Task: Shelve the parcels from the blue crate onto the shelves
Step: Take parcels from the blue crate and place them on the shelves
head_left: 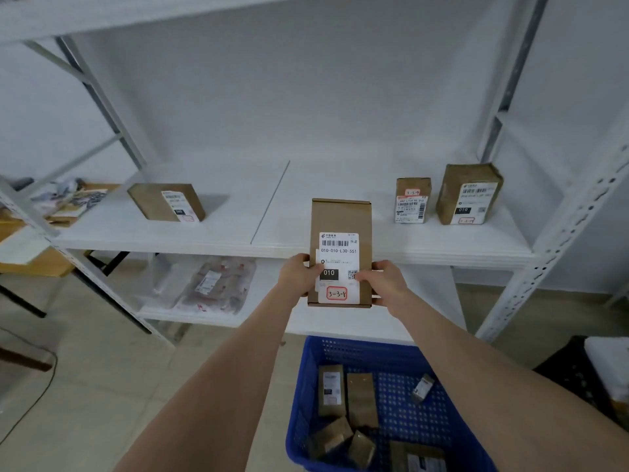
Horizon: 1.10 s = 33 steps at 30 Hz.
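The middle shelf (306, 185) is bare across its centre, front edge to back, between the flat box (163, 202) near its left end and the small box (412, 201) and larger box (469, 194) standing close together near its right end. The right post (560, 240) bounds that end.

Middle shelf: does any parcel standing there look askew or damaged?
The left parcel seems tilted and turned at an angle to the edge of the shelf. The larger right parcel looks creased along its top edges. Nothing is spilled.

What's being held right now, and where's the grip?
The left hand and right hand grip a cardboard parcel by its lower side edges.
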Available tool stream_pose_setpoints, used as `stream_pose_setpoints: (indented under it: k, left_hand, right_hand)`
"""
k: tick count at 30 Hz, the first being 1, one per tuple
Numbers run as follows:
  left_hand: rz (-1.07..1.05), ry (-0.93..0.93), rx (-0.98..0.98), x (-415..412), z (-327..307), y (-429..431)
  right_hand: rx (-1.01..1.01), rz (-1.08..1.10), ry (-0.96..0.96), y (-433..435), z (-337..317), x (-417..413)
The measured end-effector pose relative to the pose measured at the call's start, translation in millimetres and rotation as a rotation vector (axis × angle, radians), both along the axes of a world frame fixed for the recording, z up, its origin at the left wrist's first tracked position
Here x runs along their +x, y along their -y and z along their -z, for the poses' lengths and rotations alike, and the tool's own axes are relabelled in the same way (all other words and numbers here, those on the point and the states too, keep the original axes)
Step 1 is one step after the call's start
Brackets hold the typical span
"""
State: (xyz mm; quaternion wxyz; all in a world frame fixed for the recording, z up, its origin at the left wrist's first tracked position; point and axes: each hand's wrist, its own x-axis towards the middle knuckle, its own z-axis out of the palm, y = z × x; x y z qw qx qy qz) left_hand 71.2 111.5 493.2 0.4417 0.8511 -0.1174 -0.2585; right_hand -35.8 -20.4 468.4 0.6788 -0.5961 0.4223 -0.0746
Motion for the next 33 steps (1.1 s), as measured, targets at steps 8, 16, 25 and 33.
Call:
stream_pose_setpoints:
  k: [8,16,25,33]
  left_hand:
    - [0.115,0.001,-0.043,97,-13,7]
    - [0.226,0.053,-0.078,140,-17,30]
    - [0.197,0.023,-0.149,148,-26,56]
    - [0.159,-0.040,-0.209,142,-11,88]
  right_hand:
    - [-0.047,0.139,0.028,-8,-14,80]
    - [-0.165,0.262,0.011,1,-19,115]
    - [-0.225,0.275,0.073,32,-24,131]
    - [-0.449,0.251,0.026,56,-19,124]
